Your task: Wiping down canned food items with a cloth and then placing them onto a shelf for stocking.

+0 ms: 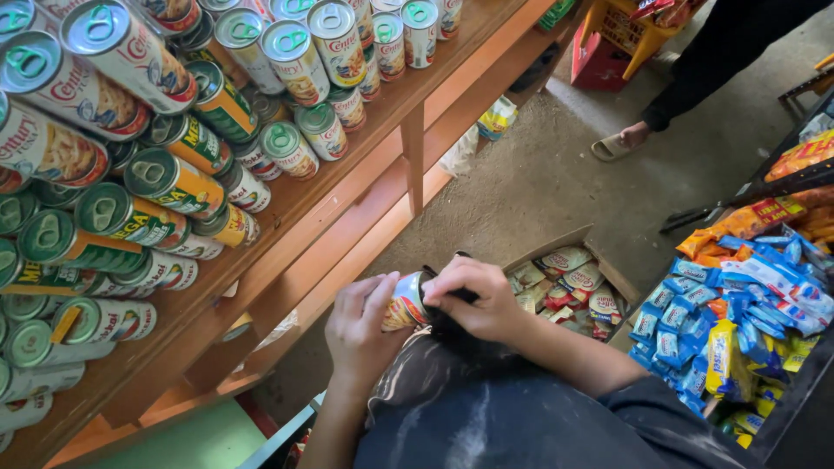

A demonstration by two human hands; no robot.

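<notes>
Wooden shelves [347,165] in an orange-brown finish run along the left side, with a lower ledge beneath the top board. Stacked rows of tin cans [174,95] lie on their sides on the upper shelf, pull-tab lids in green and silver facing outward, labels mostly white, red, green and yellow.

Below, the floor [539,182] is bare grey concrete, dusty and uneven. An open cardboard box [569,282] sits on it, filled with flat foil sachets. To the right, a dark tray [795,404] holds a heap of small blue, yellow and orange snack packets. Further back, another person's foot in a pale sandal [618,143] rests on the floor near a yellow and red crate [621,39].

Close to the camera, above the person's dark lap, a single can [407,302] is held between both hands. The left hand [360,326] wraps its side, grip closed around the body of the can. The right hand [473,300] is curled over the can's end, fingers pressed on it; a dark object shows under this hand, but I cannot tell what it is.
</notes>
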